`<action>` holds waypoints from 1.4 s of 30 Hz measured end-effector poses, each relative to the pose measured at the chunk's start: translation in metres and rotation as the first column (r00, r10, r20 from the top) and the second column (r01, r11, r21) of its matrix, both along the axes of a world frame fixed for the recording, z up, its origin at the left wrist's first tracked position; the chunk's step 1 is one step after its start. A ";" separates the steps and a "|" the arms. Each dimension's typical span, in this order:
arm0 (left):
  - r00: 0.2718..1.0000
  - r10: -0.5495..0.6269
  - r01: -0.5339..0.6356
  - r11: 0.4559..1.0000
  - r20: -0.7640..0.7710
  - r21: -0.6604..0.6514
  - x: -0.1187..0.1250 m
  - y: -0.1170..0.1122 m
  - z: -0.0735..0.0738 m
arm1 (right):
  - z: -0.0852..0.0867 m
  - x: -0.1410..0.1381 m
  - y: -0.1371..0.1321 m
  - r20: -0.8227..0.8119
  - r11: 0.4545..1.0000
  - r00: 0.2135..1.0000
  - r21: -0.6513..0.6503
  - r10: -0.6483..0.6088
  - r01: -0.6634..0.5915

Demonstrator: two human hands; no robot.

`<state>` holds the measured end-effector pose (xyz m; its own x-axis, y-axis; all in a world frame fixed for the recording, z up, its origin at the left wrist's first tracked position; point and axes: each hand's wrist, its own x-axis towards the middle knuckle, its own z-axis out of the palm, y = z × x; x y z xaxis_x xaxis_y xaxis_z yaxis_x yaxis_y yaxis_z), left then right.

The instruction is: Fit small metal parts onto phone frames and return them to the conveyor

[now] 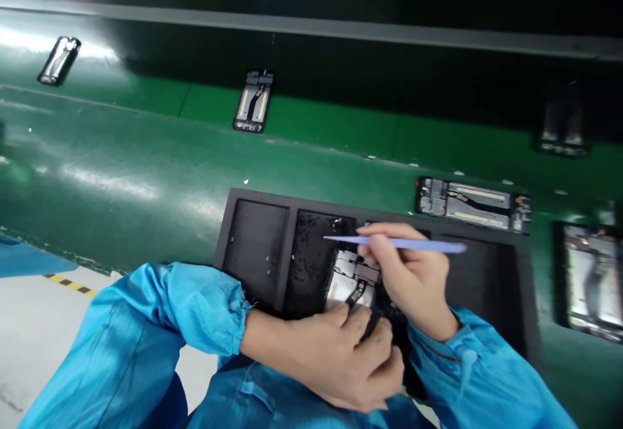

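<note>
An opened phone body [351, 281] with its boards showing lies in a slot of a black foam tray [257, 244] at the near edge of the green belt. My left hand [335, 354] is closed over the phone's near end, fingers curled on it. My right hand [413, 283] rests just right of the phone and pinches a thin lilac plastic stick [394, 243], held level with its tip pointing left above the phone. Both arms wear blue sleeves.
The green conveyor belt [146, 156] carries other opened phones: one at far left [59, 59], one in the middle [254, 101], one right of the tray [472, 205], one at far right [562, 127]. Another phone [591, 286] lies at the right edge. A grey floor with yellow-black tape [68, 284] shows at the lower left.
</note>
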<state>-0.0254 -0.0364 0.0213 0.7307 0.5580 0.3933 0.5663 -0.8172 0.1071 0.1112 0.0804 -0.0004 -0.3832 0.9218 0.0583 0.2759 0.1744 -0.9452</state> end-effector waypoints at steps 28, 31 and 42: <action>0.797 0.598 0.029 -0.174 -0.083 -0.984 -0.042 0.111 -0.022 | -0.014 -0.004 -0.008 0.159 0.800 0.933 0.572 -0.323 0.179; 0.781 0.619 0.076 -0.227 -0.083 -0.971 -0.041 0.112 -0.022 | -0.005 0.002 -0.004 0.098 0.811 0.901 0.486 -0.422 0.327; 0.722 0.677 0.125 -0.332 -0.144 -0.935 -0.038 0.117 -0.021 | 0.012 0.018 0.008 -0.017 0.804 0.838 0.274 -0.545 0.529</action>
